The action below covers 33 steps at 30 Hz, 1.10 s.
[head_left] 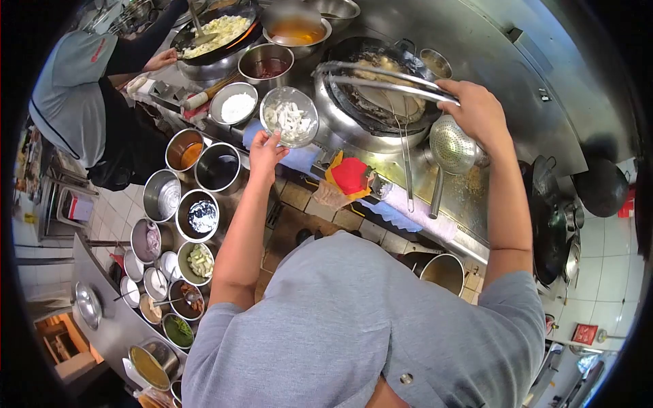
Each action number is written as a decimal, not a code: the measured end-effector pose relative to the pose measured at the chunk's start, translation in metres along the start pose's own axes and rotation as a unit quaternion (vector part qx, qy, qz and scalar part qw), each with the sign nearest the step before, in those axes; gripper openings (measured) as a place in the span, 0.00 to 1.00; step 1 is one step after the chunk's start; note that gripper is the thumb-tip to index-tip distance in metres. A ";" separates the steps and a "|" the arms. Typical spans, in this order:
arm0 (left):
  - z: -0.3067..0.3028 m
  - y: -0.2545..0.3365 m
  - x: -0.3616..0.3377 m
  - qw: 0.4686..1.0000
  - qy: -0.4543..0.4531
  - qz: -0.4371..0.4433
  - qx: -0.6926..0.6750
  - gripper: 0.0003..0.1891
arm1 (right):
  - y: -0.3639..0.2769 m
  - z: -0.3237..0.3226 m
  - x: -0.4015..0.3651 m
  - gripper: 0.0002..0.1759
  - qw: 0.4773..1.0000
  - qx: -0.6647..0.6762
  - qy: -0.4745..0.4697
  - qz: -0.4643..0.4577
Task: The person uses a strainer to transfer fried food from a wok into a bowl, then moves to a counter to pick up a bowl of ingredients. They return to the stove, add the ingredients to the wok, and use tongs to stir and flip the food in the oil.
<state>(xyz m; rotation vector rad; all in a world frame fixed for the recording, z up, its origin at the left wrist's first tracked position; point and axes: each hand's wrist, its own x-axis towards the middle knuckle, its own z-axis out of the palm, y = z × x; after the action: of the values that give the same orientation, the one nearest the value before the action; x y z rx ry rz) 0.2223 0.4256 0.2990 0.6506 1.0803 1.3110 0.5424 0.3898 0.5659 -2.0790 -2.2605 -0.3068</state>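
My left hand [267,156] grips the near rim of a small clear-looking bowl [311,112], which holds white pieces [288,121]. In my right hand [476,112] are long metal tongs [394,83], their arms reaching left over the dark wok [340,112] on the steel burner. Inside the wok sits a wire strainer [401,112], its handle hanging toward me over the front edge. Bubbly yellowish liquid shows around it. Just below my right hand, a perforated ladle [452,146] lies on the counter.
Left of my bowl stands a bowl of white powder [237,107], with a pot of dark red liquid [266,64] behind. Several ingredient pots [198,216] line the left side. At upper left, a co-worker [75,95] stirs a wok of yellow food [221,32]. A red-and-yellow packet [351,177] hangs at the counter edge.
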 end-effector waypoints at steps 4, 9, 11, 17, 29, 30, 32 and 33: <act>0.007 -0.003 -0.001 0.999 -0.011 0.039 0.009 0.09 | -0.013 -0.009 -0.021 0.20 0.995 -0.032 -0.028 -0.089; 0.019 -0.009 0.003 0.998 -0.040 0.052 0.016 0.08 | -0.010 -0.002 -0.024 0.19 0.996 -0.018 -0.014 -0.089; 0.018 -0.013 0.006 0.999 -0.038 0.020 0.005 0.08 | 0.009 -0.002 -0.027 0.18 0.996 0.005 0.023 -0.084; 0.021 -0.011 0.002 0.998 -0.021 -0.016 -0.054 0.09 | 0.049 -0.011 -0.026 0.17 0.993 0.105 0.038 0.038; 0.022 0.005 -0.005 0.997 -0.027 -0.001 -0.070 0.07 | 0.051 0.080 0.053 0.19 0.991 0.022 -0.012 0.128; 0.017 0.003 -0.005 0.998 -0.029 0.007 -0.058 0.07 | 0.041 0.068 0.047 0.20 0.991 0.033 0.010 0.132; 0.006 0.002 -0.005 0.999 -0.005 0.018 -0.044 0.07 | 0.026 0.045 0.033 0.20 0.996 0.052 0.031 0.068; 0.001 0.001 -0.003 0.999 0.005 0.027 -0.024 0.07 | 0.016 0.029 0.022 0.20 0.996 0.055 0.026 0.064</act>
<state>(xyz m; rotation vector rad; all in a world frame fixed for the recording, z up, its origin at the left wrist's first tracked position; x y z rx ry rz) 0.2235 0.4228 0.3013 0.6415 1.0438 1.3836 0.5586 0.4183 0.5434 -2.1210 -2.0538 -0.2214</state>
